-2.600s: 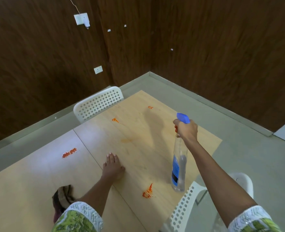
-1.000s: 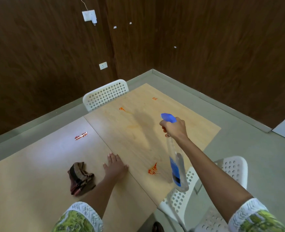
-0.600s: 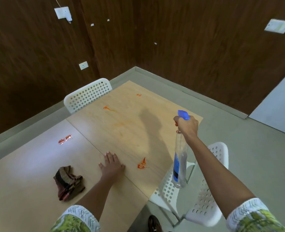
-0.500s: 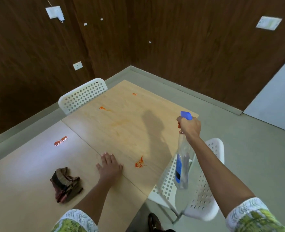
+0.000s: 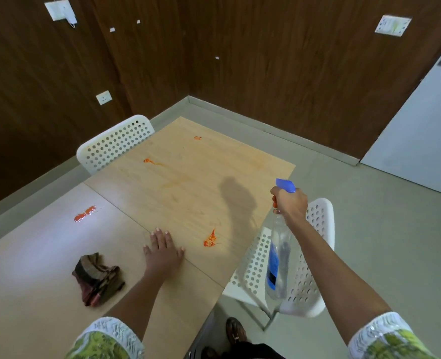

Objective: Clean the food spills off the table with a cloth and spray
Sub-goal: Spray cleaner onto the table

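My right hand point(image 5: 290, 203) grips the neck of a clear spray bottle point(image 5: 277, 263) with a blue nozzle, held in the air off the table's right edge above a white chair. My left hand point(image 5: 162, 251) rests flat on the wooden table point(image 5: 183, 193), fingers straight. A crumpled brown cloth point(image 5: 96, 278) lies left of that hand. Orange-red food spills mark the table: one point(image 5: 210, 239) just right of my left hand, one point(image 5: 84, 213) at the left, one point(image 5: 149, 161) and a small one point(image 5: 197, 137) farther away.
A white perforated chair point(image 5: 299, 263) stands at the table's right edge under the bottle. Another white chair point(image 5: 115, 143) sits at the far side. Dark wood walls enclose the corner. A pale door point(image 5: 421, 130) is at the right. My shoe point(image 5: 236, 331) shows below.
My right hand drew the bottle back from above the table to beyond its right edge. The view shifted, bringing the cloth and the right chair into sight. My left hand stayed flat.
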